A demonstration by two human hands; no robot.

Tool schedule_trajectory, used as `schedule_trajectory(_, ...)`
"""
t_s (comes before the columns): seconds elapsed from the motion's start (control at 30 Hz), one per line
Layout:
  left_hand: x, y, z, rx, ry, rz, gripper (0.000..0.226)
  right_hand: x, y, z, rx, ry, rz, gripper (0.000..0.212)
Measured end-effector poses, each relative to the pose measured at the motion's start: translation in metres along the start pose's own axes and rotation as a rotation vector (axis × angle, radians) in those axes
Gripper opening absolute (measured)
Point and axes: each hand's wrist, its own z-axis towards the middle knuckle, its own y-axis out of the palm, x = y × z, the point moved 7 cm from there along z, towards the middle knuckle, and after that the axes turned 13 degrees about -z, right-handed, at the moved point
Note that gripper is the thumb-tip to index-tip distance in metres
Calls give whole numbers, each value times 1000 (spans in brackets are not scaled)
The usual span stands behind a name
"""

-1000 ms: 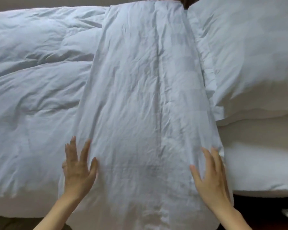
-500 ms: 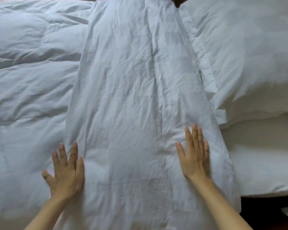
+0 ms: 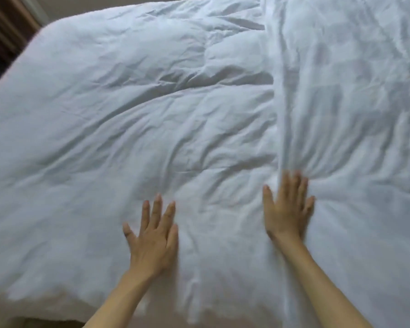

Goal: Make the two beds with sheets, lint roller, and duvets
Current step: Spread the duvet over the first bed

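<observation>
Now you are looking down on a bed (image 3: 45, 308) whose top is lying entirely under white bedding. A puffy, quilted duvet (image 3: 128, 114) is spreading over the left and middle, creased by shallow wrinkles, and its near edge is hanging over the beige side of the bed. On the right a thinner, crumpled sheet (image 3: 353, 102) is lying on top of the duvet, its long edge running from the far side down toward you.

You are pressing your left hand (image 3: 153, 237) flat on the duvet, fingers straight and slightly spread, gripping nothing. You are laying your right hand (image 3: 287, 209) palm down just where the sheet's edge is meeting the duvet, fingers straight and close together, also gripping nothing; it is showing blurred. Small folds are fanning out from its fingertips into the sheet.

Beyond the far left corner a pale wall (image 3: 104, 5) is showing, and beside it a dark wood panel (image 3: 5, 24) is filling the upper left corner.
</observation>
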Motion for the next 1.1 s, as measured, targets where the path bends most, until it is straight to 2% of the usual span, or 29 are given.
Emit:
schedule_trajectory(0.1,-110,-40,5,-62,-111,31,52,-167,75,-90,-174,-347,-23,72)
schedule_trajectory(0.17,-179,-72,2,-57,-210,25,53,-267,92,-173,-279,-681,-56,63)
schedule_trajectory(0.23,-241,-109,2,-22,-342,-14,54,-337,89,-244,-501,-1062,-12,68)
schedule_trajectory(0.27,-268,-123,2,-21,-405,-39,54,-357,81,-262,-674,-1126,107,79)
schedule_trajectory(0.3,-289,-135,3,-25,-446,-54,54,-365,72,-260,-728,-1114,211,85)
schedule_trajectory(0.33,-305,-144,6,-25,-462,-65,54,-366,66,-239,-673,-1014,299,86)
schedule_trajectory(0.4,-325,-152,15,-5,-444,-92,53,-345,57,-158,-373,-667,380,77)
schedule_trajectory(0.43,-330,-153,21,3,-432,-105,53,-325,48,-110,-192,-457,375,72)
schedule_trajectory(0.47,-333,-151,25,10,-422,-116,53,-302,43,-71,-86,-248,313,67)
schedule_trajectory(0.5,-335,-147,27,16,-416,-122,53,-286,40,-43,-88,-60,222,63)
schedule_trajectory(0.53,-337,-141,27,24,-410,-124,54,-282,45,-31,-136,53,146,60)
schedule_trajectory(0.57,-339,-135,26,37,-401,-129,54,-289,53,-35,-176,52,86,58)
schedule_trajectory(0.6,-341,-129,25,52,-390,-139,54,-304,64,-53,-155,-63,9,59)
schedule_trajectory(0.63,-344,-125,24,64,-381,-152,55,-319,79,-87,-141,-241,-74,60)
schedule_trajectory(0.7,-350,-120,20,53,-388,-171,55,-331,112,-182,-220,-553,-217,60)
schedule_trajectory(0.8,-354,-119,11,29,-421,-162,56,-307,124,-287,-193,-771,-205,65)
schedule_trajectory(0.83,-351,-121,7,50,-400,-159,58,-304,120,-299,-240,-872,-215,67)
schedule_trajectory(0.9,-329,-126,-2,131,-276,-142,61,-297,106,-292,-218,-1059,-231,61)
schedule_trajectory(0.93,-313,-124,-6,149,-211,-137,60,-291,95,-272,-207,-1048,-210,57)
schedule_trajectory(0.97,-294,-120,-8,158,-146,-136,61,-279,82,-245,-158,-947,-155,54)
schedule_trajectory(1.03,-249,-104,-13,164,-29,-146,62,-235,61,-185,-93,-660,-113,53)
schedule_trajectory(1.1,-198,-82,-21,176,72,-160,62,-175,51,-148,-121,-449,-179,54)
